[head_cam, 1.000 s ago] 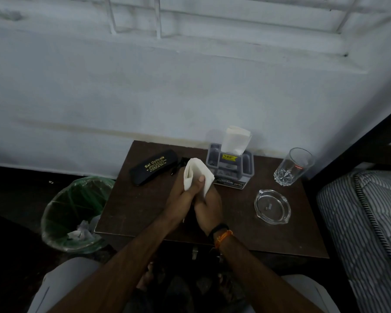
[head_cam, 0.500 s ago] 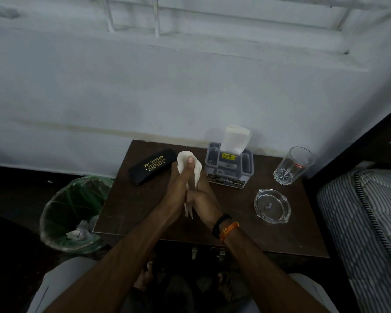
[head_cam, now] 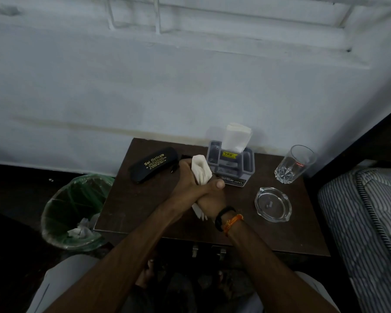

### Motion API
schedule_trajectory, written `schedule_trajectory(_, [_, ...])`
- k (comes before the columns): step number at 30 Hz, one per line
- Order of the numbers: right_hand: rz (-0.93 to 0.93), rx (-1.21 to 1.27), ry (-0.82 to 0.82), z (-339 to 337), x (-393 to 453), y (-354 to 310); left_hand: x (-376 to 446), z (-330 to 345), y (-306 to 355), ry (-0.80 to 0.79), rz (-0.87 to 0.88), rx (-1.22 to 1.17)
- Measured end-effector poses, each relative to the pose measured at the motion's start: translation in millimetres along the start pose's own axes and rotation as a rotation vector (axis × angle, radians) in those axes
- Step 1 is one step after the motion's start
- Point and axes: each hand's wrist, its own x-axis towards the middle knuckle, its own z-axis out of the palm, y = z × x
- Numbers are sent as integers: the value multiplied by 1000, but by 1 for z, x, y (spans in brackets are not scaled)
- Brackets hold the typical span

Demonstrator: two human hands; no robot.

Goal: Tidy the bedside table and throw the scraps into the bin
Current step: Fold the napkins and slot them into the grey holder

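Note:
Both my hands are clasped around a white tissue [head_cam: 201, 169] above the middle of the dark brown bedside table [head_cam: 131, 206]. My left hand [head_cam: 186, 177] wraps its upper part. My right hand [head_cam: 212, 197], with black and orange wristbands, grips lower down, and the tissue's corners stick out below it. A green-lined bin [head_cam: 75, 211] stands on the floor left of the table, with crumpled white scraps at its bottom.
On the table are a black spectacle case [head_cam: 154, 164] at the back left, a grey tissue holder [head_cam: 231, 164] with a white tissue sticking up, a drinking glass [head_cam: 295, 164] and a glass ashtray [head_cam: 273, 204]. A striped mattress [head_cam: 366, 222] lies to the right.
The tissue has gone from a flat folded sheet to a squeezed, narrower bundle as both hands closed tighter around it. The hands stayed over the table's middle.

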Motion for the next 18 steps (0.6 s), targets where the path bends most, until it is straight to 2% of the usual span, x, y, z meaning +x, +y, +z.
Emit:
schedule_trajectory(2, [-22,153,21,-5,3,-6,1,-3,0,-18,28,-83])
schedule_trajectory(5, [-36,182,52,-19,12,-14,7,-18,4,59,15,-278])
schedule_trajectory(7, [-9,217,95,-28,17,-17,13,-34,6,72,-24,-307])
schedule_trajectory(10, [-14,216,63,-37,21,-19,15,-50,6,-35,-53,-166])
schedule_trajectory(14, [21,180,32,-44,24,-11,14,-45,0,-147,-8,114])
schedule_trajectory(18, [120,-51,-48,-48,22,20,7,-38,-2,-208,-79,193])
